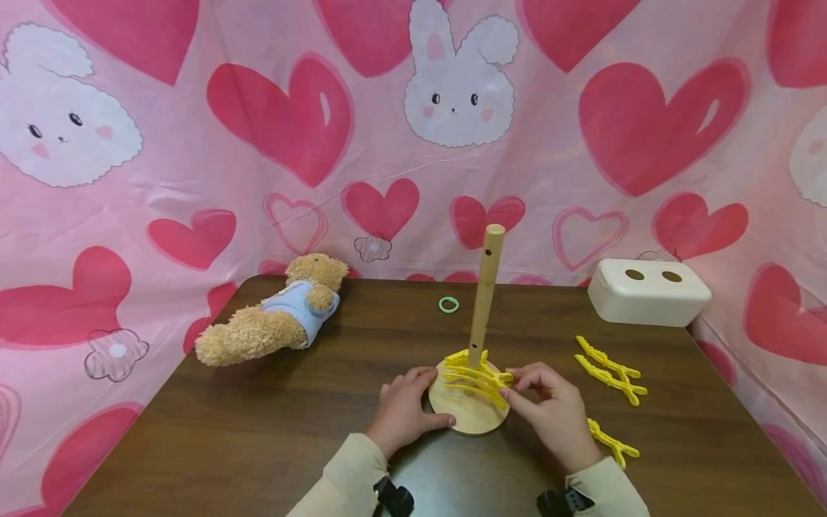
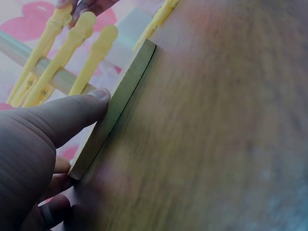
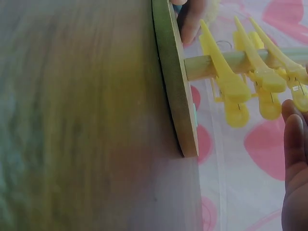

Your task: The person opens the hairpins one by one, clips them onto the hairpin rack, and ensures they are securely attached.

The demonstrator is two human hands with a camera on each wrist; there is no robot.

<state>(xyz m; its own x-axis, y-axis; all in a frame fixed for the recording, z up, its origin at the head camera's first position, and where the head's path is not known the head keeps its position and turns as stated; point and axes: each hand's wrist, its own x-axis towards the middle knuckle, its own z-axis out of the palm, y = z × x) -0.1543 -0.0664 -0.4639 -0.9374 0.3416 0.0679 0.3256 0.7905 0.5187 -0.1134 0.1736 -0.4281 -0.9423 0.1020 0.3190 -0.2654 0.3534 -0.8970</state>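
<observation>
Gripping the rim of a round wooden base (image 1: 474, 424) with the left hand (image 1: 405, 411), with thumb at the near edge and fingers round the left side. Pinching the handle end of a yellow clip (image 3: 275, 46) between thumb and fingertips of the right hand (image 1: 552, 409). Set across an upright wooden post (image 1: 486, 294) on that base, as the topmost of three. With a middle clip (image 3: 260, 67) and a lower clip (image 3: 224, 72) across the same post, just beside each other, likewise with handle ends toward the right.

Showing on the dark bench (image 1: 258, 431), to the right of the right hand: two loose clips (image 1: 610, 380) near each other, and a third loose clip (image 1: 609, 439) nearer the right sleeve (image 1: 610, 488). Farther back, showing a green ring (image 1: 440, 306) just left of the post, a white box (image 1: 646, 301) with two round holes at the far right, and, at the left, a plush bear (image 1: 291, 312) in pale blue, lying with head toward the back. Backed by pink cloth (image 1: 549, 179) printed with hearts and rabbits
</observation>
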